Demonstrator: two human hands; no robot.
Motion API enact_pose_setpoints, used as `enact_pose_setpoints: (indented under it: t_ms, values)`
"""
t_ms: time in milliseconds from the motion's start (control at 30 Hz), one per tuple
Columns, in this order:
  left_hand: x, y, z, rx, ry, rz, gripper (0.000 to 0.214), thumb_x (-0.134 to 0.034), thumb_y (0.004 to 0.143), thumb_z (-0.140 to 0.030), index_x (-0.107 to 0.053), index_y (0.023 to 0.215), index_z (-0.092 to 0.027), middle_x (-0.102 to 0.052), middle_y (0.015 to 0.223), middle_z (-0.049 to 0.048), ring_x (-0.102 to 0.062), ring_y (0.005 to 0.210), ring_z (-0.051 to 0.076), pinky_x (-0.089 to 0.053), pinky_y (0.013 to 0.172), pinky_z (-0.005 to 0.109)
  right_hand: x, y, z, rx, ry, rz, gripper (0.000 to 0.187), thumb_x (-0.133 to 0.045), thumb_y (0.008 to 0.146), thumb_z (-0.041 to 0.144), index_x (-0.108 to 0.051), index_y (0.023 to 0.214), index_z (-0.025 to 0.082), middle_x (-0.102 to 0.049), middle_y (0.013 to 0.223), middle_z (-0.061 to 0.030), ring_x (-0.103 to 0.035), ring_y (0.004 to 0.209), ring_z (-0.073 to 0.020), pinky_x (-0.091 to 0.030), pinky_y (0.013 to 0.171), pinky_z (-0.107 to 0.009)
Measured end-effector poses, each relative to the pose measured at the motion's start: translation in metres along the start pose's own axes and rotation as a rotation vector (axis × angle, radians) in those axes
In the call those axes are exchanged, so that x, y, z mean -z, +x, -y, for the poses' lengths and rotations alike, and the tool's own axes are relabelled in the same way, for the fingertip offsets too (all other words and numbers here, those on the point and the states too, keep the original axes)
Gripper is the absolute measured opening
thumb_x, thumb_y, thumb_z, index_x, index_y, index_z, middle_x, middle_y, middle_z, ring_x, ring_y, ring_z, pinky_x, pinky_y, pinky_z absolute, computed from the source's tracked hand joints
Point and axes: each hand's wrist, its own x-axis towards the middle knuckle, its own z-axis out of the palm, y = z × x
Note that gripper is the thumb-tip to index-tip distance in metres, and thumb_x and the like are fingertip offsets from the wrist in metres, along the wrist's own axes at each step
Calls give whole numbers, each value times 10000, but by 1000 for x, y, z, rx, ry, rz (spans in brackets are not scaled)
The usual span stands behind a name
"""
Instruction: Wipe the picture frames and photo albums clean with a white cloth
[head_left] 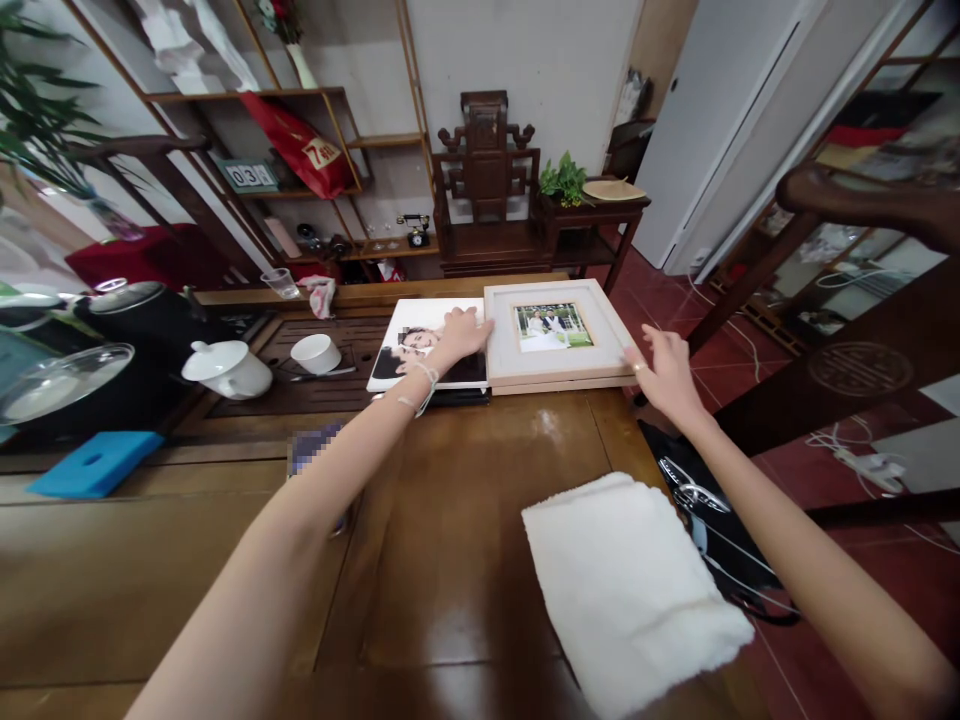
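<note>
While the left hand (461, 338) and right hand (667, 376) rest unclenched against opposite edges of the frame (559, 378), upper centre-right, apply light, even pressure for squareness.

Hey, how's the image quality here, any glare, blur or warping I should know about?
Head view: pale glare patches on the polished wooden table; wide-angle warping makes the door appear to lean. Head view too: mosaic blocks obscure an item by the left forearm, while the framed wedding photo reads clearly enough.
</note>
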Motion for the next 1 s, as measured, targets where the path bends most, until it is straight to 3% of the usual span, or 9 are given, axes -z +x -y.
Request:
enact_pose_setpoints:
  t_ms: [67, 167, 267, 300, 367, 467, 600, 800, 1000]
  values:
    - [17, -20, 25, -12, -21, -22, 446, -512, 906, -384, -607, 1241, -105, -650, 1136, 162, -562, 1147, 307, -384, 1023, 370, 23, -31, 18, 209, 32, -35, 477, -485, 920, 395, -492, 1335, 159, -534, 1246, -171, -455, 1185, -337, -368, 1030, -532]
    - [42, -60, 72, 39, -33, -71, 346, -552, 871, -335, -670, 1092, -97, -679, 1000, 146, -595, 1085, 304, -414, 1002, 358, 56, -91, 44, 476, 72, 116, 388, -531, 929, 311, -532, 1312, 251, -589, 1217, -118, -513, 1171, -310, -412, 1013, -518]
    - [59, -101, 115, 165, -72, -216, 356, -653, 784, -306, -647, 1059, -80, -656, 1056, 180, -561, 1147, 336, -409, 1022, 404, 75, -149, 61, 619, 80, 228, 358, -593, 898, 264, -596, 1255, 282, -615, 1229, -98, -522, 1206, -314, -446, 1004, -511]
    - [62, -113, 125, 228, -149, -263, 341, -698, 745, -303, -650, 1016, -101, -661, 1057, 167, -564, 1150, 333, -421, 1013, 398, 77, -165, 64, 650, 69, 263, 369, -613, 888, 260, -602, 1256, 281, -620, 1240, -94, -518, 1223, -313, -454, 1006, -505]
    - [65, -131, 137, 395, -420, -233, 262, -776, 666, -277, -663, 862, -145, -701, 928, 112, -608, 1099, 322, -465, 953, 356, 77, -190, 66, 687, 43, 316, 417, -649, 869, 287, -594, 1282, 276, -623, 1266, -92, -515, 1243, -314, -468, 1006, -499]
    - [62, -143, 139, 566, -735, -67, 218, -844, 597, -238, -650, 644, -151, -692, 632, 85, -705, 843, 299, -531, 747, 302, 72, -211, 61, 688, 5, 346, 497, -680, 847, 360, -566, 1321, 265, -612, 1297, -102, -524, 1244, -317, -493, 985, -488]
    - [56, -140, 131, 627, -959, -7, 232, -855, 644, -237, -682, 723, -104, -703, 605, 139, -716, 633, 240, -554, 602, 272, 67, -222, 53, 706, -32, 310, 532, -663, 859, 400, -537, 1345, 222, -609, 1301, -133, -533, 1236, -328, -495, 963, -491]
    - [52, -130, 120, 668, -1273, -67, 315, -801, 758, -167, -640, 984, -17, -725, 767, 207, -746, 728, 240, -610, 632, 262, 62, -233, 50, 734, -76, 280, 504, -580, 909, 397, -515, 1364, 190, -585, 1342, -151, -507, 1275, -329, -467, 979, -500]
    - [38, -118, 102, 711, -1492, -258, 275, -704, 840, -71, -550, 1068, -61, -702, 787, 104, -731, 735, 184, -640, 710, 323, 59, -236, 46, 703, -65, 286, 483, -567, 917, 377, -521, 1365, 201, -581, 1362, -135, -486, 1305, -315, -450, 1011, -495]
